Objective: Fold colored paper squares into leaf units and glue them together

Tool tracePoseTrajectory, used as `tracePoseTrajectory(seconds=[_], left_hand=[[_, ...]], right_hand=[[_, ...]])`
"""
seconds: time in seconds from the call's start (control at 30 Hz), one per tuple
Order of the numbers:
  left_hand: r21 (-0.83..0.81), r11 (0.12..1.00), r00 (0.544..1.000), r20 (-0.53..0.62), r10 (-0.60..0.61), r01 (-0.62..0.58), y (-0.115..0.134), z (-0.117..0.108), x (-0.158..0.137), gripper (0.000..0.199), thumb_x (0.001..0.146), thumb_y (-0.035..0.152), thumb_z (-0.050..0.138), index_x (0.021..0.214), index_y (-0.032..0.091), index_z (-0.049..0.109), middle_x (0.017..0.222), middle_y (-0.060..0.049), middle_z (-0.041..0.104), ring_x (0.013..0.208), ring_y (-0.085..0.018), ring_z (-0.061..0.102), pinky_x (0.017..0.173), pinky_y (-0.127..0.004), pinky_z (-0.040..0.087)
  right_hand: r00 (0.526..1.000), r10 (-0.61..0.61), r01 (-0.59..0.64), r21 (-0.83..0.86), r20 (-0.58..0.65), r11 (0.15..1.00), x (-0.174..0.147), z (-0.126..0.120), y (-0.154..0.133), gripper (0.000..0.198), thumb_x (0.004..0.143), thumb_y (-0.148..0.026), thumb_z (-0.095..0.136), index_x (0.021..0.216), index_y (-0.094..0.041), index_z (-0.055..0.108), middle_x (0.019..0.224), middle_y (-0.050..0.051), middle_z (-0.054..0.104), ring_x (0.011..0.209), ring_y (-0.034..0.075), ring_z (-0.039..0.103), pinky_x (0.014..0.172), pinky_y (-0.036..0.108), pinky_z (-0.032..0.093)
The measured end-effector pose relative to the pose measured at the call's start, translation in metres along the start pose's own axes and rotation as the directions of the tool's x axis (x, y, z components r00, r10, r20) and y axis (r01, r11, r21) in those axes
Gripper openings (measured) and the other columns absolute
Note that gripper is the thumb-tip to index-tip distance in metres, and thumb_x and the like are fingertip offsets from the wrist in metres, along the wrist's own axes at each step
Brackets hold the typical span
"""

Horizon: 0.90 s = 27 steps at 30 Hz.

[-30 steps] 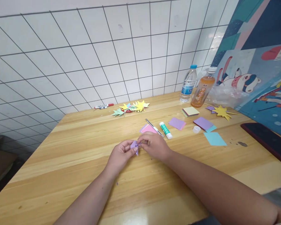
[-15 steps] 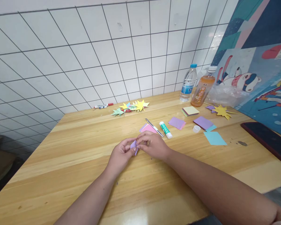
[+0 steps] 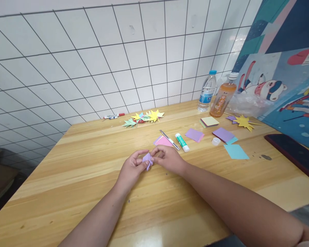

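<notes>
A small folded piece of purple paper (image 3: 147, 158) is pinched between both hands above the middle of the table. My left hand (image 3: 132, 168) grips its left and lower side between thumb and fingers. My right hand (image 3: 169, 160) pinches its right edge, with the fingertips partly covering it. Just beyond the hands lie a box cutter (image 3: 170, 140), resting over pink paper sheets (image 3: 162, 141), and a green and white glue stick (image 3: 182, 142).
Purple squares (image 3: 194, 134), a blue sheet (image 3: 236, 151), a white cap (image 3: 216, 141) and a phone (image 3: 292, 156) lie to the right. Two bottles (image 3: 222, 97) stand near the tiled wall. Folded paper leaves (image 3: 153, 116) and markers (image 3: 114, 116) lie at the back.
The folded purple paper has turned and spread wider, showing more of its face. My fingers have shifted slightly on it; the things on the table have stayed put.
</notes>
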<state>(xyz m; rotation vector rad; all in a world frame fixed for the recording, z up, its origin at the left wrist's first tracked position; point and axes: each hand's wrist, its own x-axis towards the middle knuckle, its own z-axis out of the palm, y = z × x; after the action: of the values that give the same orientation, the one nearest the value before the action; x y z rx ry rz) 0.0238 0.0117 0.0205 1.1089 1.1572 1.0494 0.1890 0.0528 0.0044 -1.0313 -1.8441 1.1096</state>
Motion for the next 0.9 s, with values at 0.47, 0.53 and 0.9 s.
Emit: tracePoseTrajectory(seconds=[0.47,0.53,0.9], left_hand=[[0.06,0.998,0.999,0.027,0.032,-0.033,-0.004,-0.001,0.0,0.06,0.062,0.037,0.075,0.112,0.016,0.05,0.087,-0.008,0.071,0.079,-0.02,0.065,0.075,-0.032,0.047],[0.096,0.994,0.999,0.004,0.042,-0.042,-0.006,0.0,0.001,0.059,0.063,0.037,0.075,0.111,0.016,0.05,0.081,-0.006,0.07,0.074,-0.018,0.065,0.07,-0.03,0.047],[0.345,0.933,0.993,-0.028,0.119,-0.102,-0.009,0.001,-0.001,0.059,0.068,0.036,0.07,0.119,0.019,0.046,0.064,0.0,0.067,0.06,-0.016,0.062,0.057,-0.024,0.045]], right_hand=[[0.99,0.138,-0.138,-0.045,-0.006,0.989,0.001,0.003,0.004,0.013,0.071,-0.028,0.063,0.079,-0.018,0.064,0.063,-0.002,0.061,0.058,0.011,0.054,0.053,0.02,0.039],[0.992,0.121,-0.12,-0.054,0.021,0.991,0.001,0.003,0.001,0.01,0.072,-0.025,0.061,0.079,-0.018,0.063,0.062,-0.003,0.06,0.056,0.01,0.052,0.052,0.019,0.037],[0.998,0.046,-0.044,-0.032,0.038,0.998,-0.004,0.001,-0.007,0.017,0.072,-0.029,0.062,0.086,-0.02,0.062,0.07,-0.002,0.059,0.06,0.009,0.051,0.057,0.02,0.039]])
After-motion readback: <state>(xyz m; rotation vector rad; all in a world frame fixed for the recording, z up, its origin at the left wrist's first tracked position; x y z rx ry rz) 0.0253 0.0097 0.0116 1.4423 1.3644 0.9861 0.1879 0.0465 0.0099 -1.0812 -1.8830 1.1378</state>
